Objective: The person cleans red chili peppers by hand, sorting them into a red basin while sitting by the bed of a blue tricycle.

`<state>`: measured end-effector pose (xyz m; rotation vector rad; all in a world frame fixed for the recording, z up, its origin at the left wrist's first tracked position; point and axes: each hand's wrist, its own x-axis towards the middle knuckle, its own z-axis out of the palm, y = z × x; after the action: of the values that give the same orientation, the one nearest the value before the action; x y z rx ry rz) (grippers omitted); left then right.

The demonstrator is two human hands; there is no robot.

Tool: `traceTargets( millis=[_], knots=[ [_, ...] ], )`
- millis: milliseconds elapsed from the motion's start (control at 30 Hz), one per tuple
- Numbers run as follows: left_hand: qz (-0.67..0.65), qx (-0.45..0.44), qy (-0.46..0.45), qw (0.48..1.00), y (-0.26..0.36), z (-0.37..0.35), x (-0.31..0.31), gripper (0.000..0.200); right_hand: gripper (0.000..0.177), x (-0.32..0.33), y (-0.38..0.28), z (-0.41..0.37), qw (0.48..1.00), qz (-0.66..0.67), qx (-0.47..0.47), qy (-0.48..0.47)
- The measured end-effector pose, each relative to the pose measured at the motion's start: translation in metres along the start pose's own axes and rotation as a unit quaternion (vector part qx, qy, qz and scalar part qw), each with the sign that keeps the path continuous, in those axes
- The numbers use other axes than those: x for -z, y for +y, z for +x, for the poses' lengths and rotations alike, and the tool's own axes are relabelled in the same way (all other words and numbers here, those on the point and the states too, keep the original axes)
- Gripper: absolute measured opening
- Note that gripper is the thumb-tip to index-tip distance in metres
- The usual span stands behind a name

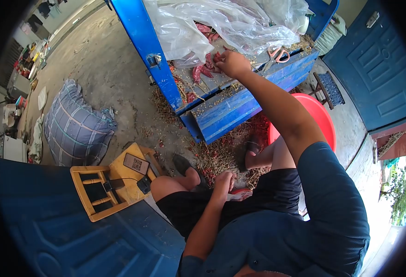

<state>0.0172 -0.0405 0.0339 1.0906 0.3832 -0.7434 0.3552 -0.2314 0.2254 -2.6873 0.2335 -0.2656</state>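
My right hand [234, 64] reaches out over the blue cart bed [240, 117], its fingers closed on a dried red chili pepper [217, 57]. More wrinkled red chili peppers [197, 74] lie beside it on the boards. A pair of scissors with pink handles [277, 57] rests to the right of that hand, near the bed's edge. Clear plastic sheeting [230, 27] covers the back of the bed. My left hand [224, 182] is held closed above my lap; what its fingers hold, if anything, is hidden. Something red and white shows just beside it.
Below the cart, dry stems and red scraps [221, 161] litter the floor around my feet. A red tub [320, 117] stands at my right. To my left are a wooden stool [124, 173] with a phone [136, 164] on it and a stuffed plaid sack [76, 127].
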Motion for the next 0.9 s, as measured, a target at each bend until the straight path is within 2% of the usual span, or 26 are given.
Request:
traceTargets(
  millis=[100,167,200,267,333,367,433,500,533,567,633,733,767,833,900],
  knots=[
    [-0.016,-0.010,0.002,1.000,0.004,0.003,0.004,0.019,0.033,-0.006,0.005,0.010,0.997,-0.063,0.002,-0.051],
    [-0.025,-0.018,-0.005,1.000,0.010,0.003,-0.001,0.020,0.029,0.006,0.015,-0.008,0.997,0.045,0.059,0.017],
    [-0.032,-0.015,-0.012,0.999,0.011,0.004,-0.005,0.020,0.029,0.016,0.024,-0.019,0.998,0.036,0.059,0.015],
    [-0.024,-0.011,-0.035,0.999,0.010,0.004,-0.011,0.019,0.023,0.041,0.050,-0.049,0.983,0.133,0.099,0.083],
    [-0.037,-0.003,-0.045,0.998,0.006,0.005,-0.018,0.019,0.019,0.066,0.091,-0.087,0.981,0.131,0.093,0.113],
    [-0.037,0.004,-0.055,0.998,0.006,0.004,-0.021,0.019,0.019,0.080,0.113,-0.112,0.982,0.110,0.080,0.132],
    [-0.041,0.016,-0.064,0.997,0.007,0.003,-0.025,0.019,0.020,0.102,0.173,-0.162,0.995,0.020,-0.030,0.090],
    [-0.038,0.009,-0.075,0.996,0.003,0.005,-0.024,0.018,0.025,0.102,0.261,-0.212,0.993,-0.082,-0.060,0.061],
    [-0.029,0.001,-0.086,0.996,0.002,0.007,-0.025,0.017,0.026,0.101,0.284,-0.226,0.988,-0.121,-0.070,0.061],
    [-0.029,0.003,-0.085,0.996,0.002,0.007,-0.026,0.017,0.026,0.101,0.280,-0.225,0.988,-0.121,-0.071,0.059],
    [-0.036,0.025,-0.088,0.995,0.002,0.008,-0.026,0.018,0.027,0.096,0.254,-0.218,0.994,-0.040,-0.071,0.069],
    [-0.013,0.013,-0.095,0.995,0.002,0.009,-0.028,0.019,0.022,0.075,0.174,-0.163,0.995,0.092,0.022,0.027],
    [-0.006,0.001,-0.090,0.996,-0.001,0.011,-0.029,0.020,0.022,0.063,0.152,-0.139,0.991,0.107,0.078,0.035],
    [-0.005,0.012,-0.073,0.997,-0.006,0.015,-0.026,0.020,0.024,0.048,0.099,-0.089,0.986,0.079,0.146,0.030],
    [-0.008,0.017,-0.047,0.999,-0.005,0.013,-0.023,0.021,0.029,0.020,0.077,-0.034,0.986,0.040,0.151,0.066]
  ],
)
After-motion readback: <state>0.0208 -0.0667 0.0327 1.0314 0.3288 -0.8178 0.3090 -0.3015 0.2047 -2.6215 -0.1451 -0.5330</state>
